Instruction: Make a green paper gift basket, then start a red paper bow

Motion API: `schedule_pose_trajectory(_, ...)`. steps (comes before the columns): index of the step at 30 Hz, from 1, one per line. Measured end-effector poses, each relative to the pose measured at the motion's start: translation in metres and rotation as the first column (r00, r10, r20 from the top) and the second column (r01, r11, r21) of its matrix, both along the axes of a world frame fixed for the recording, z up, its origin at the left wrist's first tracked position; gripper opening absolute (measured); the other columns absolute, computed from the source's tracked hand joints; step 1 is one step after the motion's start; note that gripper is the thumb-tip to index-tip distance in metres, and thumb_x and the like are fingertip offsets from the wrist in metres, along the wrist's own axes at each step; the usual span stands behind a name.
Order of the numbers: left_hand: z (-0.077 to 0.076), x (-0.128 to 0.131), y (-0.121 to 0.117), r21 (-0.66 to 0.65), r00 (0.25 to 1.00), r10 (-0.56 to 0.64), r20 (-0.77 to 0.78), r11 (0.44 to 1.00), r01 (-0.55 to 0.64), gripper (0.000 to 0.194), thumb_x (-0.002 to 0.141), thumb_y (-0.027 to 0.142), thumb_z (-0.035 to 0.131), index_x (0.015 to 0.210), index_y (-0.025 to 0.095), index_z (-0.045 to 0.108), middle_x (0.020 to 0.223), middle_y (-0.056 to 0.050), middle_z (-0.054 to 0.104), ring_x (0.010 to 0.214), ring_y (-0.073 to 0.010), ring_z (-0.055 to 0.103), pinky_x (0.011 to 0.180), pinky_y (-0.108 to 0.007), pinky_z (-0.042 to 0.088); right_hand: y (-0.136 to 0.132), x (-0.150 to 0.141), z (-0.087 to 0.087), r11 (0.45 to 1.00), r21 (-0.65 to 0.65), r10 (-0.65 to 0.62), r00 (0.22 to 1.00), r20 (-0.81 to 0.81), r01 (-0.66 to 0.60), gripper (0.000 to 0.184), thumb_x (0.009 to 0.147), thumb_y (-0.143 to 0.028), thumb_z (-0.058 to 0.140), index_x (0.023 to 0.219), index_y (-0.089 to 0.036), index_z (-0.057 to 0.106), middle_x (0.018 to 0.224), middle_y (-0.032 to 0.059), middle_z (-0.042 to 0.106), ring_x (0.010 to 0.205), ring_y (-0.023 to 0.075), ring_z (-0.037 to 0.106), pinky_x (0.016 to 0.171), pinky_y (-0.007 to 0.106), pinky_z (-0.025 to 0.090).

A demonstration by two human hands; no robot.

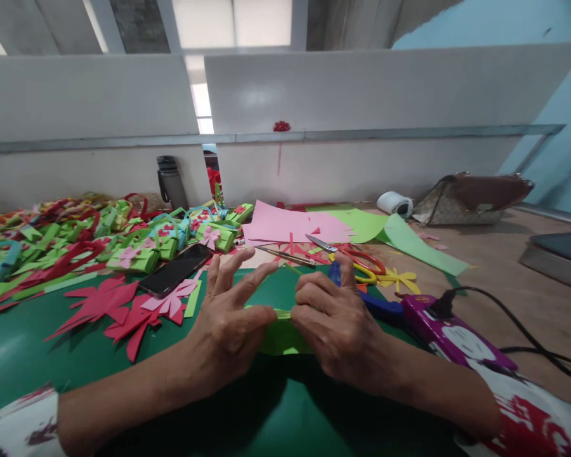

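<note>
Both my hands meet over a folded piece of light green paper (280, 336) lying on a dark green sheet (124, 381). My left hand (228, 324) pinches the paper's top edge with thumb and a finger while the other fingers spread upward. My right hand (335, 324) grips the same edge from the right with curled fingers. The paper is mostly hidden under the hands.
A black phone (176, 270) and red and pink paper flowers (118, 308) lie left. Green paper baskets (76, 241) pile behind. Scissors (347, 254), pink sheets (285, 225), a glue gun (447, 330) with cable, a tape roll (394, 203) and a bag (476, 198) sit right.
</note>
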State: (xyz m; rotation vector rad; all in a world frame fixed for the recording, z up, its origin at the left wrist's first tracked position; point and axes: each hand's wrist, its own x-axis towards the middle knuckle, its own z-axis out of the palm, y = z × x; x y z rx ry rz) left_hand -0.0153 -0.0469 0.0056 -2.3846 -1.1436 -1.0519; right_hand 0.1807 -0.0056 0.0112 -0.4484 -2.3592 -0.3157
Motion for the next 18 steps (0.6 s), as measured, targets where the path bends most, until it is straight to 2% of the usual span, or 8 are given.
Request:
schedule_pose_trajectory(6, 0.003, -0.018, -0.005, 0.009, 0.997, -0.028, 0.071, 1.0, 0.027, 0.02, 0.075, 0.003, 0.055, 0.073, 0.021, 0.065, 0.13, -0.005, 0.05, 0.129, -0.0336, 0.028, 0.101, -0.062, 0.025, 0.001, 0.003, 0.005, 1.0, -0.004, 0.0, 1.0, 0.003, 0.0, 0.027, 0.083, -0.009, 0.04, 0.061, -0.017, 0.052, 0.07, 0.0003, 0.054, 0.08, 0.0162, 0.051, 0.102, 0.055, 0.009)
schedule_pose_trajectory(14, 0.003, -0.028, -0.008, 0.042, 0.997, -0.063, 0.041, 0.997, 0.061, 0.02, 0.077, 0.002, 0.054, 0.079, 0.02, 0.063, 0.129, -0.006, 0.052, 0.129, -0.0302, 0.029, 0.101, -0.055, 0.033, 0.002, 0.004, 0.007, 1.0, -0.004, -0.003, 1.0, 0.005, 0.003, 0.028, 0.085, -0.01, 0.039, 0.062, -0.017, 0.052, 0.069, -0.0002, 0.053, 0.078, 0.0155, 0.049, 0.099, 0.05, 0.016)
schedule_pose_trajectory(18, 0.0, -0.031, -0.006, 0.026, 0.998, -0.048, 0.031, 0.999, 0.047, 0.022, 0.079, 0.001, 0.052, 0.081, 0.02, 0.062, 0.126, -0.005, 0.056, 0.13, -0.0303, 0.029, 0.101, -0.057, 0.033, 0.003, 0.004, 0.006, 1.0, 0.005, -0.016, 1.0, 0.011, 0.016, 0.026, 0.084, -0.009, 0.04, 0.062, -0.018, 0.051, 0.07, -0.0002, 0.053, 0.079, 0.0156, 0.049, 0.098, 0.049, 0.018)
